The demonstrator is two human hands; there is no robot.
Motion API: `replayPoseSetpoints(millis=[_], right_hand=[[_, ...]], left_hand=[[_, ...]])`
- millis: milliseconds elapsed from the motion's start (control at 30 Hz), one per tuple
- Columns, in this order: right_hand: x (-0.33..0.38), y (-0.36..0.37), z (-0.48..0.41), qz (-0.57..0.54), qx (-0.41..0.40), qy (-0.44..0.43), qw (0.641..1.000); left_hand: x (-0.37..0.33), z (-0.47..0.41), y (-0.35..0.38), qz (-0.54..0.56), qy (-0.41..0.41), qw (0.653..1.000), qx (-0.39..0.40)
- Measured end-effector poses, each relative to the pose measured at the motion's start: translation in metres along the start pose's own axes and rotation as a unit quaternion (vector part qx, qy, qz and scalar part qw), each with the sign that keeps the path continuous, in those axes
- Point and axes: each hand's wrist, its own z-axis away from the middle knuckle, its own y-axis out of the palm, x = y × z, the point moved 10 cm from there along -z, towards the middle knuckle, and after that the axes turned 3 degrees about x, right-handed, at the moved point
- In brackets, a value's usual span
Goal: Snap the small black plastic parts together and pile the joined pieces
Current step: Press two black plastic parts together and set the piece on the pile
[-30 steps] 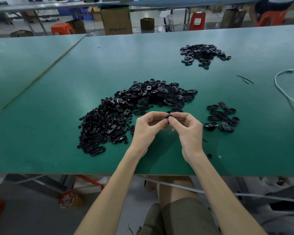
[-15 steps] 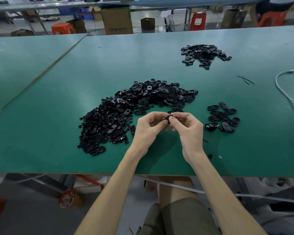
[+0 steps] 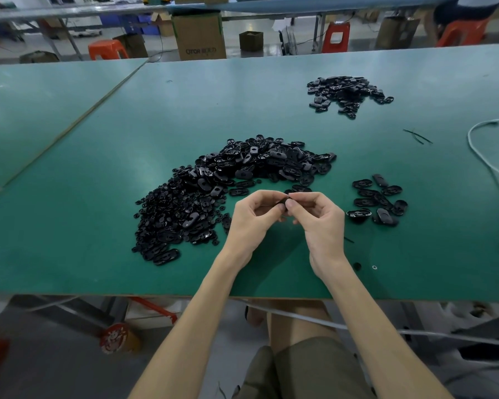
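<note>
My left hand (image 3: 251, 223) and my right hand (image 3: 320, 223) meet above the green table (image 3: 98, 214), fingertips pinching one small black plastic part (image 3: 285, 201) between them; most of it is hidden by my fingers. A large heap of loose black parts (image 3: 228, 185) spreads to the left of and behind my hands. A small group of oval black pieces (image 3: 378, 200) lies just right of my right hand. Another pile of black pieces (image 3: 346, 92) sits far back on the right.
A white cable (image 3: 484, 159) curves along the table's right side. Thin black strips (image 3: 416, 136) lie behind the small group. Two tiny bits (image 3: 365, 266) rest near the front edge. Cardboard boxes (image 3: 199, 36) and orange stools (image 3: 107, 49) stand beyond the table.
Both hands stay in nearly the same place, still pinching the black part; only slight finger shifts show.
</note>
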Motion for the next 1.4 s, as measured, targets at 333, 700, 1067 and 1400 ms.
replayPoseSetpoints(millis=[333, 700, 1067, 1400], right_hand=[[-0.0006, 0.0045, -0.0002, 0.026, 0.011, 0.0, 1.0], [0.0004, 0.0038, 0.001, 0.029, 0.005, 0.004, 1.0], [-0.0015, 0.0025, 0.0, 0.041, -0.002, 0.004, 0.999], [-0.0024, -0.0047, -0.0003, 0.009, -0.024, 0.008, 1.0]], left_hand=[[-0.0029, 0.002, -0.002, -0.007, 0.006, 1.0, -0.025], [-0.0047, 0.0018, -0.001, -0.036, 0.005, 0.999, -0.027], [-0.0052, 0.0009, -0.0017, -0.076, 0.011, 0.996, -0.037], [-0.003, 0.001, -0.001, 0.025, 0.007, 1.0, -0.003]])
